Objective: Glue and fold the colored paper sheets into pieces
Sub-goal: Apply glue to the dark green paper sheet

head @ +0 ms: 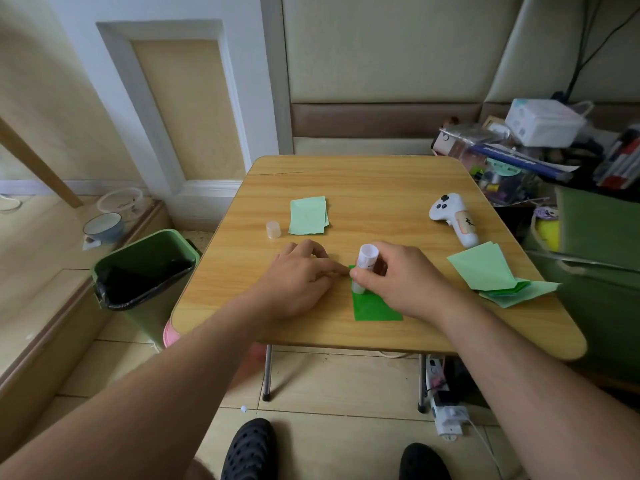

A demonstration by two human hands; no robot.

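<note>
1. Head view, looking down on a light wooden folding counter [381, 181]: a person is rubbing a white glue stick [364, 271] onto a dark green paper sheet [375, 308] lying at the near middle of the counter.
2. Right hand [405, 278] is gripping the stick's barrel, fingers curled tight round it, tip pressed down near the sheet's far-left corner.
3. Left hand [298, 275] is resting loosely curled on the counter, holding nothing, one fingertip reaching to the sheet's corner, seemingly pinning it.
4. Doing this step well likely means keeping that corner pinned and stroking lightly along the edge so the thin paper is not wrinkling or dragging.
5. Translucent glue cap [273, 229] is standing apart, beside a pale green folded stack [308, 216]; more pale green folded sheets [485, 268] are waiting at the right edge.
</note>
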